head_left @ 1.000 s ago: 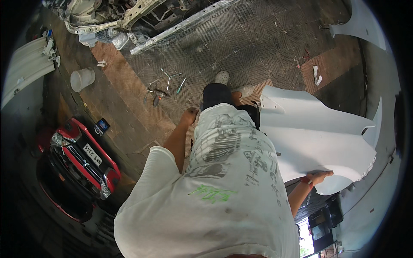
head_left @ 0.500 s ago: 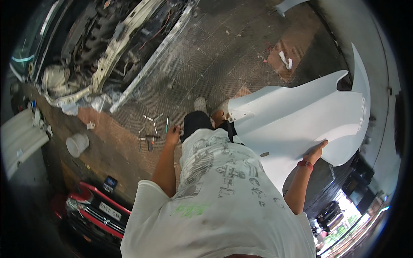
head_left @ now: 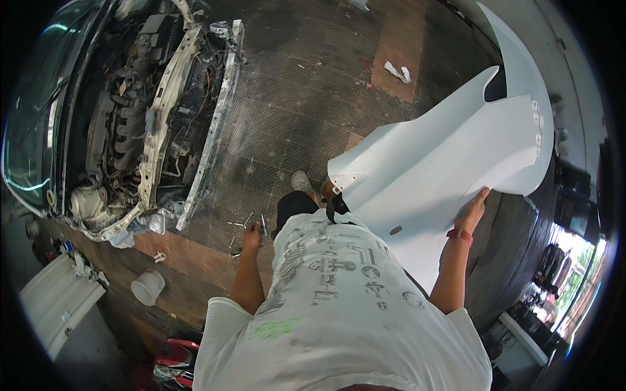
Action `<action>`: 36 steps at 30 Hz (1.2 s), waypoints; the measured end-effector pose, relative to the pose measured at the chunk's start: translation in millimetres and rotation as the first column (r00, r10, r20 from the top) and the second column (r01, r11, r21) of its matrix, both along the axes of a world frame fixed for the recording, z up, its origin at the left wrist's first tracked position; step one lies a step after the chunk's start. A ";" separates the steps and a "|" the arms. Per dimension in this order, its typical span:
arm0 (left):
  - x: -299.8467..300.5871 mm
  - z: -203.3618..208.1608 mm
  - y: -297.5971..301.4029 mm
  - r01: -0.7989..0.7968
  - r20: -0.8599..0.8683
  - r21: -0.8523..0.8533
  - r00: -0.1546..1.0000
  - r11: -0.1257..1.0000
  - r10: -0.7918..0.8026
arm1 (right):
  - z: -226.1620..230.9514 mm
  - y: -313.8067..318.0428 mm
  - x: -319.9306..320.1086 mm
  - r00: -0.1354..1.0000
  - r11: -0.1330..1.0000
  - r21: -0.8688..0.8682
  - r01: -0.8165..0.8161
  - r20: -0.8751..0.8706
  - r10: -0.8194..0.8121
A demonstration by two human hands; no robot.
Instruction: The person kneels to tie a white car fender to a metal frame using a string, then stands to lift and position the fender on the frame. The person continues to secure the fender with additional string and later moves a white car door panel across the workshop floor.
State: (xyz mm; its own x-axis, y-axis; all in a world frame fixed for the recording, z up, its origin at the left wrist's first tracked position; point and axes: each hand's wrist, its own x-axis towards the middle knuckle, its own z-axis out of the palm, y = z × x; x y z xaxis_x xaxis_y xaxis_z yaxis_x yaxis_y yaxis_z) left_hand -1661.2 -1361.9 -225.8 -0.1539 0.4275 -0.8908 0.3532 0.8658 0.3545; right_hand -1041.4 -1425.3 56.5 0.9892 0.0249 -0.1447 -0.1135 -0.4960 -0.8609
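A large pale white car fender (head_left: pixel 450 143) stretches from beside my legs to the far right. My right hand (head_left: pixel 473 212), with a red band at the wrist, is closed on the fender's curved lower edge. Its fingers are partly hidden behind the panel. A small dark oval slot (head_left: pixel 396 230) shows in the fender near my shirt. My left hand (head_left: pixel 252 236) hangs low at my left side with its fingers curled; whatever they hold, if anything, is too small to make out. Behind it on the floor lie a cross-shaped wrench (head_left: pixel 240 224) and a thin green-handled tool (head_left: pixel 264 225).
A car with an exposed engine bay (head_left: pixel 130 117) stands at the left, its bare front crossbar (head_left: pixel 212 130) nearest me. At lower left are a white bucket (head_left: pixel 148 287), a white panel (head_left: pixel 57 300) and a red vehicle (head_left: pixel 176 357). White scraps (head_left: pixel 398 72) lie ahead. A wall rises at right.
The view has turned, bringing more of the engine bay in. My right hand still grips the fender, which now sits higher in view. My left hand stays low and now overlaps the floor tools.
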 end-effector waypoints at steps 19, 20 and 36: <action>8.2 -6.2 64.2 0.115 0.106 0.010 0.988 0.993 -0.115 | 37.7 -51.0 -40.3 0.971 0.973 0.000 0.229 0.064 -0.229; 10.0 -4.3 68.7 0.105 0.110 0.018 0.988 0.994 -0.106 | 38.7 -50.0 -40.3 0.967 0.970 0.004 0.244 0.074 -0.244; 30.0 -4.3 112.7 0.148 0.030 -0.057 0.989 0.987 -0.147 | 32.6 24.1 10.4 0.987 0.983 0.090 0.162 -0.014 -0.162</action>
State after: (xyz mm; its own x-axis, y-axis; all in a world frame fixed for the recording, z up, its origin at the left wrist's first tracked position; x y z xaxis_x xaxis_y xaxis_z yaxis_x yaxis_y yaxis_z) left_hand -1631.2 -1249.2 -230.1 -0.0698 0.3906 -0.9179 0.4699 0.8245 0.3151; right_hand -1031.0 -1401.2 89.0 0.9802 -0.1223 -0.1557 -0.1918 -0.3907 -0.9003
